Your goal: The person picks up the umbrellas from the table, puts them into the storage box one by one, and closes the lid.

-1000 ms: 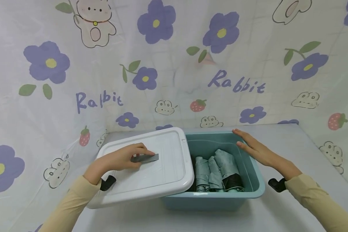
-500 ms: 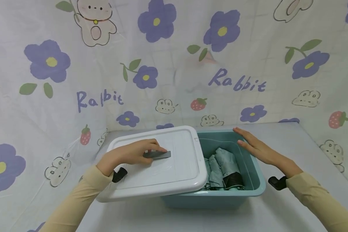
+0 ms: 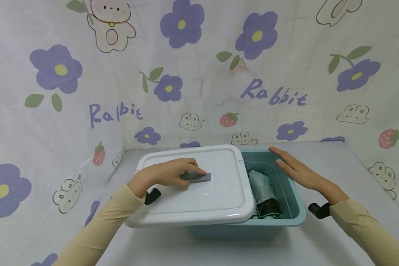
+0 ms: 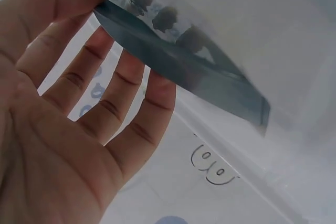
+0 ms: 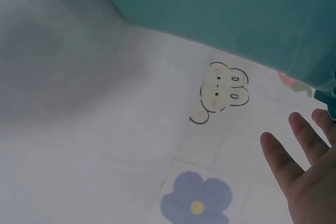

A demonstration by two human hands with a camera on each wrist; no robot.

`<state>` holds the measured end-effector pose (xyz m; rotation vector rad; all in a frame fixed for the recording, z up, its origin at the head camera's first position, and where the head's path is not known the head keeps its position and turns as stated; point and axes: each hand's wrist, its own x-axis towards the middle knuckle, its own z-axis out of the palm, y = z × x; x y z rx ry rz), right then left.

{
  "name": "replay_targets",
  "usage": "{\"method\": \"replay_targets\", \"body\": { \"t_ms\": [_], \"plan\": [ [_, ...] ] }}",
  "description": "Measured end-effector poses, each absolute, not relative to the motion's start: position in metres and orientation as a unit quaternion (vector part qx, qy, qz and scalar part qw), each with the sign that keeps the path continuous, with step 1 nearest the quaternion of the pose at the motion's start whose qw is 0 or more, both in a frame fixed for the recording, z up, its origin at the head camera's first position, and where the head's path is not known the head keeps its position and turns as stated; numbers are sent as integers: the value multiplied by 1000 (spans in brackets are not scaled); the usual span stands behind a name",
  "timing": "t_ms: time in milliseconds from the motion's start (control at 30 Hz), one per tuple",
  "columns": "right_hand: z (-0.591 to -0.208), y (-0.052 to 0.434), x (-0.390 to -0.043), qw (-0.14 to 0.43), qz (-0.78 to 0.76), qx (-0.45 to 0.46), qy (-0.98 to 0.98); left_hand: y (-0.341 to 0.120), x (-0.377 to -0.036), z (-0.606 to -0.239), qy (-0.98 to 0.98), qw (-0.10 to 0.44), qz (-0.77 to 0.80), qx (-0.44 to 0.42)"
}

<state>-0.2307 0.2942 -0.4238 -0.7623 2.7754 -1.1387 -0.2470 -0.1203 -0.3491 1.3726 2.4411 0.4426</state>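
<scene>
My left hand (image 3: 173, 173) pinches the grey handle (image 3: 201, 177) on a white lid (image 3: 222, 195); in the left wrist view, thumb and fingers are on the handle (image 4: 184, 72). The lid lies tilted over the left and middle of a blue-green storage bin (image 3: 236, 232), its left end sticking out past the bin. Through the opening on the right shows a rolled light-teal bundle (image 3: 261, 184) with a black band; other contents are mostly hidden by the lid. My right hand (image 3: 297, 171), fingers straight, rests at the bin's right rim. The right wrist view shows the fingers (image 5: 281, 161) beside the bin wall.
The bin stands on a pale tabletop (image 3: 326, 166). Behind it and at both sides hangs a white curtain (image 3: 206, 92) printed with purple flowers, rabbits and strawberries. A black wrist mount (image 3: 319, 210) sits under the right wrist.
My left hand has slid the lid to the right across the bin, covering more of the rolled bundles. The right hand has stayed at the right rim.
</scene>
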Motion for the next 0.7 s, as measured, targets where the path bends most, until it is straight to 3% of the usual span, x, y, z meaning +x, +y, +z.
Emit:
{"method": "replay_targets", "body": {
  "t_ms": [700],
  "plan": [
    [-425,298,-228,31,-393,-235,888,-53,-255,-350,823,152,129,532]
  ]
}}
